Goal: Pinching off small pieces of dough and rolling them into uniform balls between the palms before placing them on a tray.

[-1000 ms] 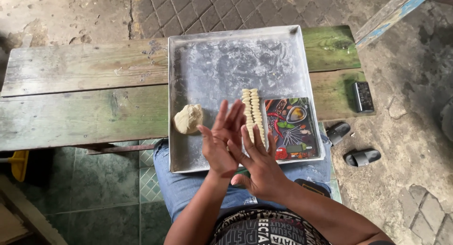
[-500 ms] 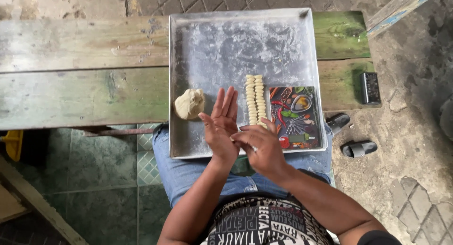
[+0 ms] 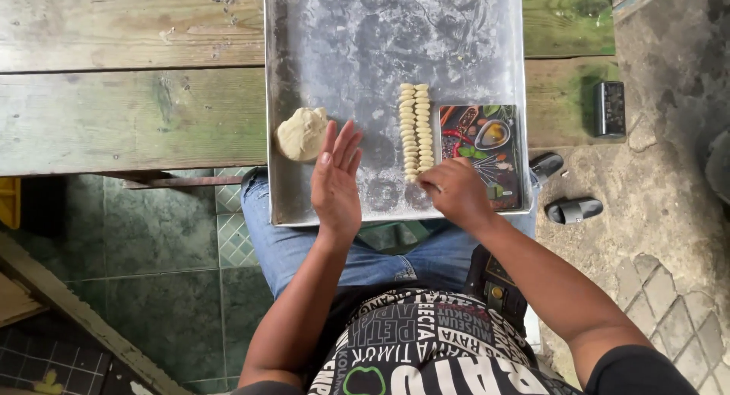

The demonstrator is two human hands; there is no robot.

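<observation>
Far left, a weathered green plank surface (image 3: 129, 114) runs under everything, tiled floor (image 3: 152, 258) showing below it. On the surface sits a floured metal tray (image 3: 380, 38), its near edge hanging out over the person's jeans (image 3: 304, 247). At the tray's left side lies a dough lump (image 3: 302, 133), pale and rounded, resting on the metal. Just right of it, the left hand (image 3: 335, 182) hovers edge-up over the tray, fingers (image 3: 342, 145) straight and slightly fanned, holding nothing, close to the lump but not touching it. Next along, a double row of small dough pieces (image 3: 416, 129) stands neatly in the tray's middle, running away from the person. The right hand (image 3: 455, 191) is at the near end of that row, fingers curled and pinched at the last piece; whether a piece sits between them, I cannot tell. Just beside the row, to the right, lies a colourful printed board (image 3: 487, 148), flat in the tray's right corner. Further right, a small dark box (image 3: 609, 108) rests on the surface's end, and two dark sandals (image 3: 575, 209) lie on the concrete ground below.
</observation>
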